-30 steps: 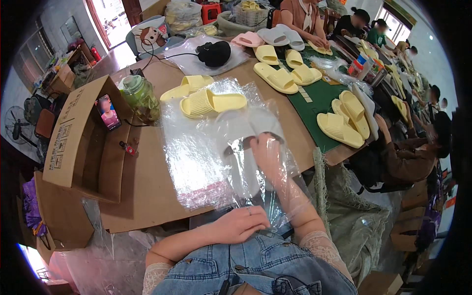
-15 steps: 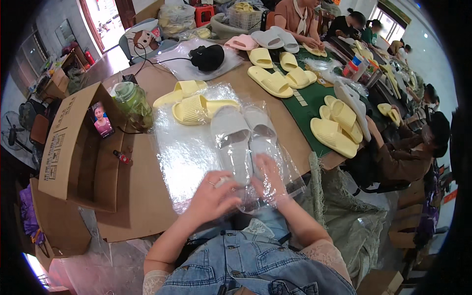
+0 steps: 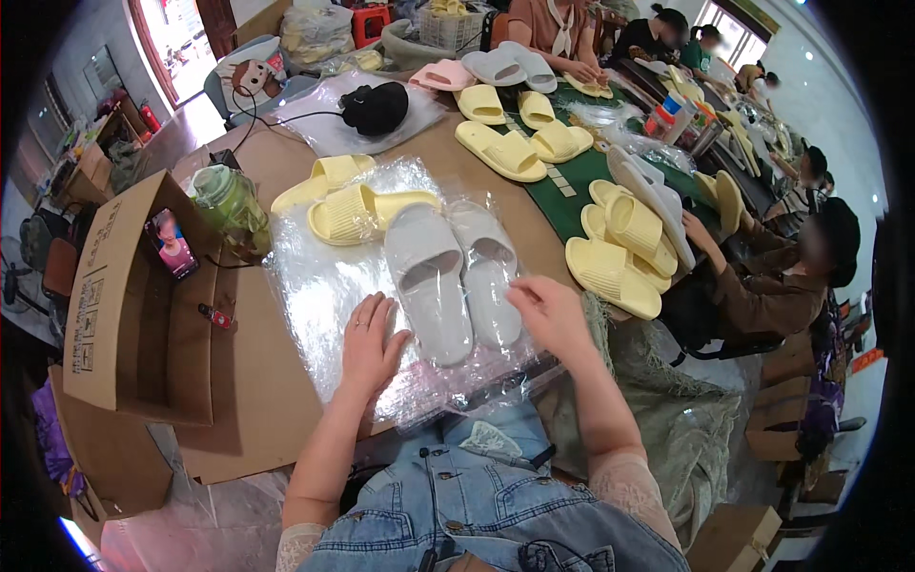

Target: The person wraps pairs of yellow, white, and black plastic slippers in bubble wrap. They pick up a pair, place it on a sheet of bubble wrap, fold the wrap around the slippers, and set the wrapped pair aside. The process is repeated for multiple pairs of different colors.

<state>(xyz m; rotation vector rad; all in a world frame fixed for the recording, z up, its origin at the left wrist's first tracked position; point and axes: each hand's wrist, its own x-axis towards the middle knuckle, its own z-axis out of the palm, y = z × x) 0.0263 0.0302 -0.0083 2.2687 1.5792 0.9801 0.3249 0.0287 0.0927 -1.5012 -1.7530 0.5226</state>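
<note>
At the far left, I note a cardboard box on its side on the bench, with a lit phone leaning inside it; in my judgement the box serves as a stand, keeping the screen in view. A green jar stands just beyond, clear of the working area. Next lies clear plastic film, spread flat, presumably for easy reach; the yellow slippers rest at its far edge, perhaps weighing it down.

The left hand lies palm down on the film, fingers extended and thumb spread, its grip closed on nothing I can see. I judge it steadies the sheet.

Beside it, the grey slippers lie between the hands, side by side, toes away from the wearer, apparently inside a clear bag.

The right hand has its fingers bent at the outer slipper's edge; I cannot tell whether its grip pinches film or merely touches.

Farther right, more yellow slippers sit at the edge of a green mat, seemingly grouped within reach.
</note>
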